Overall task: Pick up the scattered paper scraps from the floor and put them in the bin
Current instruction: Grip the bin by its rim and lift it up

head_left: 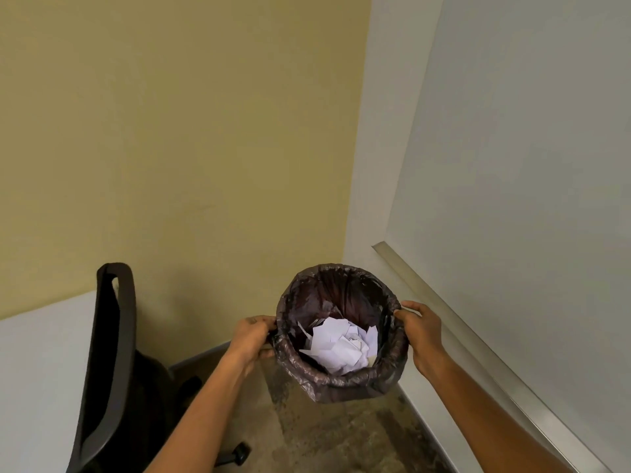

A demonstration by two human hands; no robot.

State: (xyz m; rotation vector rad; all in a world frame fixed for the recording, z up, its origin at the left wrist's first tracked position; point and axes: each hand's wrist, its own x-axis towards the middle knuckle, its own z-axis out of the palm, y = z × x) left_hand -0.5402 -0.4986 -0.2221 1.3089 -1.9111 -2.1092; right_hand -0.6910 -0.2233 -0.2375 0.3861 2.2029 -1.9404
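Note:
A round bin (341, 380) lined with a dark plastic bag hangs above the floor between both my hands. My left hand (251, 337) grips its left rim and my right hand (421, 327) grips its right rim. White paper scraps (338, 348) lie crumpled in a heap at the bottom of the bin. No scraps show on the visible strip of floor under it.
A black office chair (112, 353) stands at the lower left, beside a pale desk top (41, 370). A yellow wall (187, 148) is ahead, and a grey panel with a metal rail (478, 339) runs along the right. Mottled floor (324, 435) lies below.

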